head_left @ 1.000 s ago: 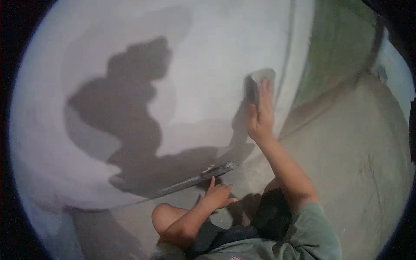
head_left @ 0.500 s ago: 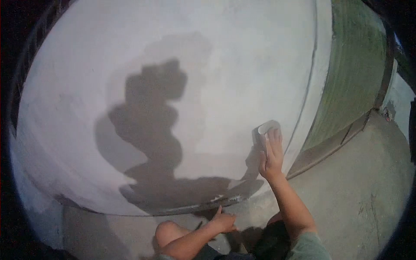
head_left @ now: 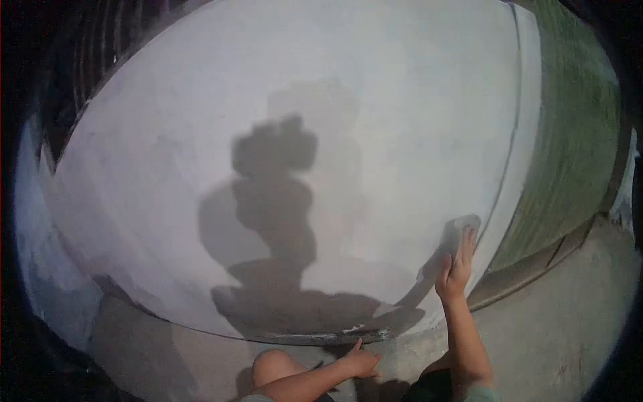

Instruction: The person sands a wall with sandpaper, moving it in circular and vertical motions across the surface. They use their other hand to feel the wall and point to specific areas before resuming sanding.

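My right hand [head_left: 457,266] presses a pale, flat piece, perhaps sandpaper or a pad [head_left: 467,221], against the white wall [head_left: 402,147], near its right edge. The fingers point upward over the piece. Low in the middle, my left hand [head_left: 362,362] hangs in front of my knees by the foot of the wall; a thumb or finger points up and the others look curled. Whether anything is inside that hand is hidden.
A green ribbed panel [head_left: 569,147] stands to the right of the wall's raised border. Grey concrete floor [head_left: 536,342] runs along the wall's base. Dark bars [head_left: 100,47] show at the upper left. My shadow falls across the wall.
The view has shifted, so the wall's edge and both hands sit further right and lower. My right hand and the pale piece still touch the wall, slightly closer to the border.
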Available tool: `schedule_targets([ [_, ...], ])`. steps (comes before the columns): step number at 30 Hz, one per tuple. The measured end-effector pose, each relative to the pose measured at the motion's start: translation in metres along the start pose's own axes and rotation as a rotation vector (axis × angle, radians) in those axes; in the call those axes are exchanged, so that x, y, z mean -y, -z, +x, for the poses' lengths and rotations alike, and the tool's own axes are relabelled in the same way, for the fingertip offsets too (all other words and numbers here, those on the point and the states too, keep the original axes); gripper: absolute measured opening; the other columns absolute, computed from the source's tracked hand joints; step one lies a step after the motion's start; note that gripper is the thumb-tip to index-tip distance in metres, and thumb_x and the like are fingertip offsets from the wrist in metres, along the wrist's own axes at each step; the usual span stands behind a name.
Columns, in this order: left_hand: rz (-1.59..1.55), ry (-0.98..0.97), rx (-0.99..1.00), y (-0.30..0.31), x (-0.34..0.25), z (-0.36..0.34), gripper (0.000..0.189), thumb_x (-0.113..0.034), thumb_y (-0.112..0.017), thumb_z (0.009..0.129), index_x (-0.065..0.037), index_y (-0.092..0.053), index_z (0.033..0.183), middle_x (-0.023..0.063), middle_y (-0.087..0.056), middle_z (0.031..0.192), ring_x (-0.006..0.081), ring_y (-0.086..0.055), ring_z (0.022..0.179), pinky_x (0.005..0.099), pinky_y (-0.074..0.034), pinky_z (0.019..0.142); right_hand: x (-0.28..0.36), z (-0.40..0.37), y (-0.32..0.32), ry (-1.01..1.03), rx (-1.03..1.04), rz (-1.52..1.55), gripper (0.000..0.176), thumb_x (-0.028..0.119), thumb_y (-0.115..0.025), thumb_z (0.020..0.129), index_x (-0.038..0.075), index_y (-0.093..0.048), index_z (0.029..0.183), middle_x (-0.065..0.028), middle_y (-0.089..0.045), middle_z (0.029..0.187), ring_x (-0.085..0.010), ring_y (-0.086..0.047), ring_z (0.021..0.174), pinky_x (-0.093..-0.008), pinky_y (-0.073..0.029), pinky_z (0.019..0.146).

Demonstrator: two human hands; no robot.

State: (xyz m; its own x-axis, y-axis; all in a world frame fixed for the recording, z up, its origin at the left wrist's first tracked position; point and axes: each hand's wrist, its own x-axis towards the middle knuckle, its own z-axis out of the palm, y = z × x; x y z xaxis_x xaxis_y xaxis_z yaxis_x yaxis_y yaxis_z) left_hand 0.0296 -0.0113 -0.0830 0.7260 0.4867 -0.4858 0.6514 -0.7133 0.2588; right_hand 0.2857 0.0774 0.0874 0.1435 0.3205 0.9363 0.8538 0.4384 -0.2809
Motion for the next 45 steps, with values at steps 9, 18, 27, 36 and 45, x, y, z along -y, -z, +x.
schedule_targets([
  [9, -0.007, -0.02, 0.086, 0.017, -0.006, -0.01, 0.076, -0.059, -0.053, 0.095, -0.002, -0.044, 0.144, 0.0228, -0.067, 0.109, 0.0403, -0.061, 0.116, 0.0741, -0.015, 0.112, -0.001, -0.007, -0.005, 0.086, 0.035, -0.033, 0.049, 0.018, -0.044, 0.103, -0.002, -0.04, 0.148, -0.028, -0.038, 0.153, -0.0481, -0.03, 0.145, -0.0587, -0.019, 0.118],
  [18, -0.023, -0.006, -0.074, 0.01, -0.006, -0.012, 0.07, -0.055, -0.056, 0.094, -0.002, -0.049, 0.139, 0.0208, -0.066, 0.12, 0.0377, -0.06, 0.119, 0.0677, -0.013, 0.117, -0.002, -0.007, -0.006, -0.009, 0.002, 0.014, 0.05, 0.008, -0.048, 0.097, -0.002, -0.044, 0.146, -0.0273, -0.038, 0.154, -0.0475, -0.03, 0.145, -0.0558, -0.018, 0.12],
  [27, -0.022, -0.014, 0.003, 0.02, -0.001, -0.006, 0.07, -0.058, -0.055, 0.094, 0.0, -0.052, 0.134, 0.0211, -0.067, 0.117, 0.037, -0.062, 0.117, 0.0685, -0.014, 0.116, -0.002, 0.0, -0.004, -0.008, -0.04, -0.04, 0.059, 0.005, -0.059, 0.086, -0.003, -0.047, 0.143, -0.03, -0.041, 0.15, -0.0499, -0.034, 0.142, -0.0599, -0.025, 0.115],
  [36, 0.023, -0.022, 0.034, 0.021, -0.002, -0.007, 0.071, -0.062, -0.052, 0.094, -0.002, -0.053, 0.133, 0.0199, -0.066, 0.121, 0.0375, -0.061, 0.119, 0.0693, -0.015, 0.115, 0.002, -0.004, -0.005, -0.006, -0.019, 0.079, 0.055, 0.003, -0.055, 0.089, -0.003, -0.047, 0.143, -0.03, -0.041, 0.15, -0.0501, -0.033, 0.143, -0.06, -0.023, 0.116],
  [45, 0.058, 0.023, 0.11, 0.029, -0.008, -0.007, 0.078, -0.065, -0.049, 0.095, -0.004, -0.047, 0.144, 0.0179, -0.065, 0.125, 0.037, -0.059, 0.12, 0.0677, -0.011, 0.117, -0.004, -0.009, -0.006, -0.003, 0.049, 0.094, 0.062, 0.001, -0.056, 0.087, 0.0, -0.043, 0.147, -0.0271, -0.035, 0.155, -0.0479, -0.027, 0.146, -0.0564, -0.019, 0.119],
])
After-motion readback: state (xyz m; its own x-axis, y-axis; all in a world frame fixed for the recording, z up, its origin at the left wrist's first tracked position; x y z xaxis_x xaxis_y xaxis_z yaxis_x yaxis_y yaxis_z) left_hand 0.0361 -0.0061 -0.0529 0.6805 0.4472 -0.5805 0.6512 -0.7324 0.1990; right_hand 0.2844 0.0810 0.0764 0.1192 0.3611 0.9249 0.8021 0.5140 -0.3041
